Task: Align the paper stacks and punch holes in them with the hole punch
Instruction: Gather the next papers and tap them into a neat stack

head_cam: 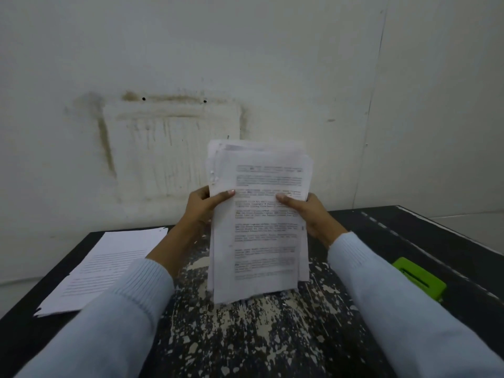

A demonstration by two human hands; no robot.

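I hold a stack of printed paper upright in front of me, its bottom edge at or just above the table. My left hand grips its left edge and my right hand grips its right edge, thumbs on the front sheet. The sheets are uneven at the top and bottom, and punched holes show near the upper left edge. A second paper stack lies flat on the table at the left. The green hole punch sits on the table at the right, apart from both hands.
The table is dark, with worn pale patches in the middle. A stained white wall rises close behind its far edge. The table's right edge runs diagonally past the punch.
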